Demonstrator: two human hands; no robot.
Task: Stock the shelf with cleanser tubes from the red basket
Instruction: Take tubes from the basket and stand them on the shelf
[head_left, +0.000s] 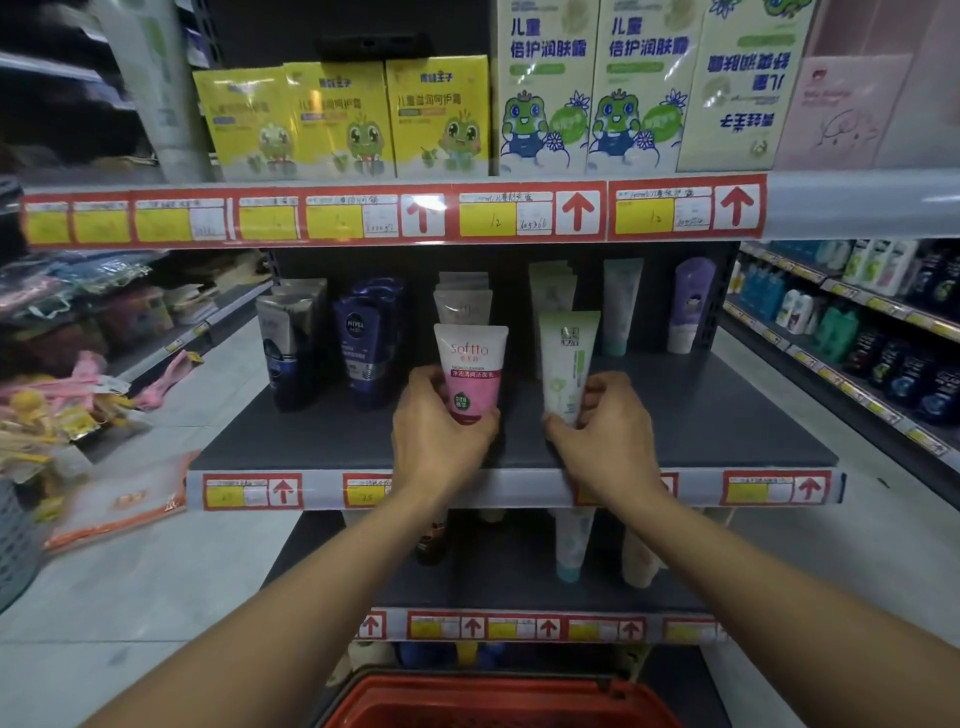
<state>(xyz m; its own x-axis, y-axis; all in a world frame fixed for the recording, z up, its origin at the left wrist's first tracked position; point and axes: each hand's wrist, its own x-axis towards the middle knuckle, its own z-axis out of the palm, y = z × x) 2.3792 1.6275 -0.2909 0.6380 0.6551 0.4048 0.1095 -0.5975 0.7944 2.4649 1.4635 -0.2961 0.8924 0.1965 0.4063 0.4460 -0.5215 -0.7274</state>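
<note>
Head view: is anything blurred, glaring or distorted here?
Head view: the left-edge hanging goods are smeared; wide-angle bending curves the shelf edge; light glare on the upper price strip; the pink tube and green tube in the hands stay sharp.

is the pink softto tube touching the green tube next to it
Apart. The head view shows a dark strip of shelf back between the pink Softto tube and the green tube.

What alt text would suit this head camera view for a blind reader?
A person's left hand grips a pink cleanser tube and the right hand a green tube, both upright on a dark store shelf. A red basket sits below.
</note>
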